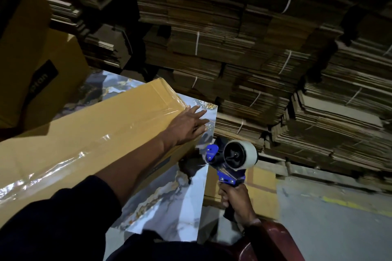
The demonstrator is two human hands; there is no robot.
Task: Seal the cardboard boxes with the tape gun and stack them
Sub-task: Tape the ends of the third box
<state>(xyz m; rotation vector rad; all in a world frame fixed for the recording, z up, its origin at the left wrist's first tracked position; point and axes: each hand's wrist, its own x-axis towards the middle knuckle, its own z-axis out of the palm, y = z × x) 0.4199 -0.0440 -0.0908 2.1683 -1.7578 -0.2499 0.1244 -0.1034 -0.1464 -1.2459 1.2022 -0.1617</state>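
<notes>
While clear tape runs along its top seam, box (89,131): lies on the marble-patterned table (169,207).
Left grip (187,124): released, fingers flat on the box's far end.
Right grip (237,201): clenched round the tape gun (230,161), just beside the box.

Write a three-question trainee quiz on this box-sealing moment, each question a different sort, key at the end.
1. True or false: the tape gun is pressed against the cardboard box.
2. Which hand grips the tape gun? A) left hand B) right hand C) both
3. Fill in: the left hand lies flat with straight fingers on the box's ____ end, over the clear tape.

Key:
1. False; the gun is held off the box, beside the marble-patterned table.
2. B; the right hand curls round the handle.
3. Far.
</notes>
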